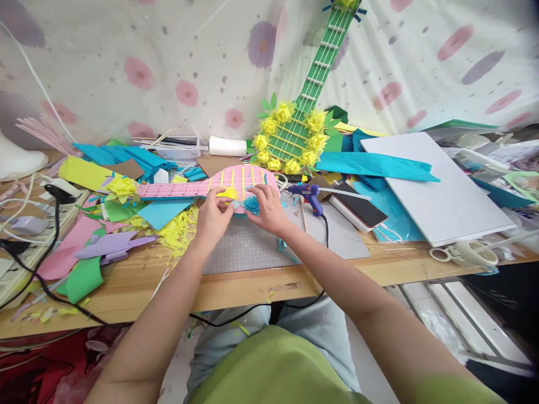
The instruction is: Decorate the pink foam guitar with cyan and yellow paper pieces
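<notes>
A pink paper pipa-shaped instrument (242, 175) lies flat, its neck pointing left, with yellow strips and thin strings across its face. My left hand (213, 216) is closed on a yellow paper flower (229, 193) at the near edge of the body. Just right of it, the fingers of my right hand (270, 207) are closed around a blue paper flower (251, 205), resting on the same edge. Another yellow flower (122, 188) decorates the head of the neck. The undersides of both held flowers are hidden.
A green instrument (290, 137) ringed with yellow flowers leans against the back curtain. To the right lie a purple glue gun (309, 196), a black phone (360, 205) and a white board (438, 185). Yellow scraps (177, 230) cover the left, beside a grey cutting mat (240, 252).
</notes>
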A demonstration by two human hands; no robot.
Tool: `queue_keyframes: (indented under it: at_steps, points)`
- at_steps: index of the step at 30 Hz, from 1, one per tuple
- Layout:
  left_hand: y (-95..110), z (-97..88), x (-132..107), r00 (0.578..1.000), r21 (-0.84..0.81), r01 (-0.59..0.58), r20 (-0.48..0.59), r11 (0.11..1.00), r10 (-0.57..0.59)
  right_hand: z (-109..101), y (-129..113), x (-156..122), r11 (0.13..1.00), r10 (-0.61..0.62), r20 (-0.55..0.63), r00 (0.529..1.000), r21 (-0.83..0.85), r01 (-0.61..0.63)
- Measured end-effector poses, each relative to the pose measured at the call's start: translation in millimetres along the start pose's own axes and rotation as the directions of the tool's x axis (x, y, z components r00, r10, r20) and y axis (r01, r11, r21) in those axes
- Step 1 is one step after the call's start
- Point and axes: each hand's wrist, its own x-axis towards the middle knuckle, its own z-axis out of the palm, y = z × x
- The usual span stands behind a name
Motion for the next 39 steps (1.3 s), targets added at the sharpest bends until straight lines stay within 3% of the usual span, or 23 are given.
queue_keyframes:
  at_steps: [7,13,18,25,39]
  points:
    - [2.3,17.3,-14.5,0.997,-0.080,-0.027,-0.078,0.996,0.021,0.8,12.7,6.6,0.985,0.113,-0.041,0.993,0.133,-0.106]
    - [-6.9,36.6,-14.7,0.997,-0.187,0.015,-0.073,0.982,-0.029,4.1,18.2,8.9,0.967,0.142,-0.040,0.989,0.218,-0.130]
    - [-5.1,44.2,-13.2,0.993,-0.096,0.060,-0.096,0.994,-0.069,5.3,19.3,9.3,0.961,0.165,-0.026,0.986,0.229,-0.155]
    - [1.4,49.7,-13.3,0.986,0.119,-0.032,-0.159,0.992,0.051,4.0,18.4,10.3,0.959,0.162,-0.023,0.987,0.238,-0.152]
    - [-4.9,61.5,-11.8,0.978,0.029,-0.034,-0.205,0.999,0.039,3.6,19.0,9.9,0.967,0.135,-0.011,0.991,0.219,-0.130]
